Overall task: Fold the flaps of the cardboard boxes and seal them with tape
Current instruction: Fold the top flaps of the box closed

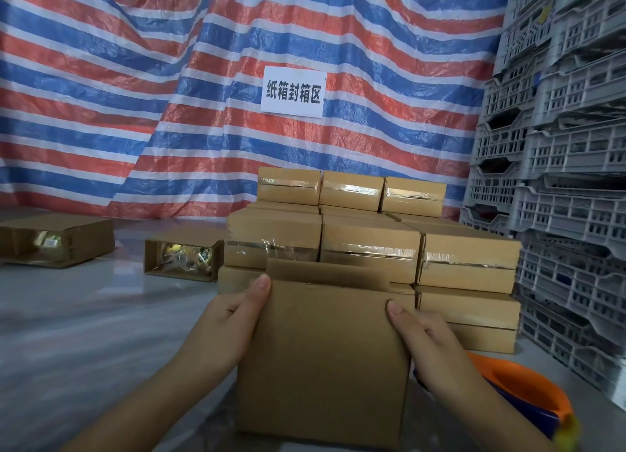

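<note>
We've got the cardboard box [325, 360] between both hands, low centre, just in front of the stack of taped boxes [369, 248]. Left hand [233, 319] grips its left edge, thumb on the near face; right hand [426, 336] grips the right edge, thumb likewise. Far flap [325, 270] stands up. Orange tape dispenser [528, 394] sits right of the right wrist

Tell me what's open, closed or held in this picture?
box in hands: held upright, far flap up, untaped.
left hand: grips the box's left side.
right hand: grips its right side.
stacked boxes: closed, taped.
two boxes at left: on their sides, ends open.
tape dispenser: lying unused.
</note>
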`<action>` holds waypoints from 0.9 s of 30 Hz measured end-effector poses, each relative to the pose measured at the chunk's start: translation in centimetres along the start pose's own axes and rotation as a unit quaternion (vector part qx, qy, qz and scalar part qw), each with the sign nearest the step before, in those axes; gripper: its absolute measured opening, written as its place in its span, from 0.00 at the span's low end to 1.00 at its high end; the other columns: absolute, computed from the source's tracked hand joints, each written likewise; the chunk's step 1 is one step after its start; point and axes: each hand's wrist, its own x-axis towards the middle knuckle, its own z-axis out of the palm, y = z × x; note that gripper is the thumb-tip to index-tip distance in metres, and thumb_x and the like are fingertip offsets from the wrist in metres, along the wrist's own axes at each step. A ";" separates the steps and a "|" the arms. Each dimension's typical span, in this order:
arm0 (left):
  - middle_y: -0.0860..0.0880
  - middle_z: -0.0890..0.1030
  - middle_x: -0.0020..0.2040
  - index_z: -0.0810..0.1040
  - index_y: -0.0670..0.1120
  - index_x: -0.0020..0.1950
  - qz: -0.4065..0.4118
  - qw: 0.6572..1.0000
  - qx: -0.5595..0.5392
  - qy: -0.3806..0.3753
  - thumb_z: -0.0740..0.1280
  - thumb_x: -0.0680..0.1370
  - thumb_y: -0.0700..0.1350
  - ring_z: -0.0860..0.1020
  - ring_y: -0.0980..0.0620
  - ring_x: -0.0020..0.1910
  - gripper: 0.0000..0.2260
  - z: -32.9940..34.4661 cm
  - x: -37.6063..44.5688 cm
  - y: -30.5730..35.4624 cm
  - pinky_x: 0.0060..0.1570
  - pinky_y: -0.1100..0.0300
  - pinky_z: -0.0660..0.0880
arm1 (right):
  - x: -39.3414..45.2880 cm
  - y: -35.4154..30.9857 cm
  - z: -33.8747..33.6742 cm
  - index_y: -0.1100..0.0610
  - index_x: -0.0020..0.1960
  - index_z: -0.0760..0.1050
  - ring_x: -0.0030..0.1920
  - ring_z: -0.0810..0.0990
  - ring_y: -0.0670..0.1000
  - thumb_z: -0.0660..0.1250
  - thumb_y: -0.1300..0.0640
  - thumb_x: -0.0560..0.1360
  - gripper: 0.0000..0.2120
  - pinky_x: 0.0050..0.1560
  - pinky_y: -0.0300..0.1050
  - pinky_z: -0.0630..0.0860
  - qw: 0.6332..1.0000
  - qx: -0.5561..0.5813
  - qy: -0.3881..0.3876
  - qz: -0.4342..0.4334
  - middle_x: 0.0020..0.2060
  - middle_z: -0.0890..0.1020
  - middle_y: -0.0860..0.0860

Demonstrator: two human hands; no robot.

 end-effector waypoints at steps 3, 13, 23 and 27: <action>0.61 0.84 0.36 0.82 0.69 0.34 -0.016 1.000 0.006 -0.003 0.54 0.71 0.66 0.81 0.65 0.35 0.17 0.0 0.2 0.0 0.33 0.71 0.69 | 0.0 -0.3 0.0 0.49 0.44 0.87 0.41 0.86 0.49 0.61 0.36 0.77 0.22 0.40 0.32 0.76 1.000 0.005 0.011 0.012 0.39 0.87 0.53; 0.57 0.75 0.61 0.71 0.58 0.64 -0.050 0.996 -0.074 0.031 0.71 0.75 0.43 0.74 0.59 0.58 0.21 -0.7 1.2 -1.3 0.48 0.65 0.71 | 1.1 1.4 0.7 0.40 0.66 0.73 0.53 0.83 0.45 0.78 0.53 0.60 0.35 0.48 0.40 0.79 0.972 0.179 0.134 0.076 0.59 0.80 0.41; 0.61 0.65 0.74 0.58 0.60 0.78 -0.091 0.984 -0.111 -0.110 0.69 0.75 0.35 0.65 0.56 0.72 0.38 -1.7 2.5 -1.4 0.71 0.54 0.64 | 1.7 1.5 -0.2 0.43 0.72 0.69 0.58 0.81 0.57 0.75 0.59 0.56 0.45 0.43 0.47 0.79 0.965 0.196 0.042 0.170 0.62 0.79 0.51; 0.67 0.62 0.72 0.54 0.65 0.77 -0.025 0.987 -0.042 -0.152 0.68 0.75 0.32 0.59 0.64 0.72 0.42 -2.2 3.6 -0.7 0.64 0.64 0.64 | 2.5 0.4 -1.0 0.36 0.75 0.61 0.70 0.69 0.42 0.76 0.59 0.63 0.47 0.61 0.41 0.70 0.992 0.094 -0.006 0.089 0.70 0.70 0.38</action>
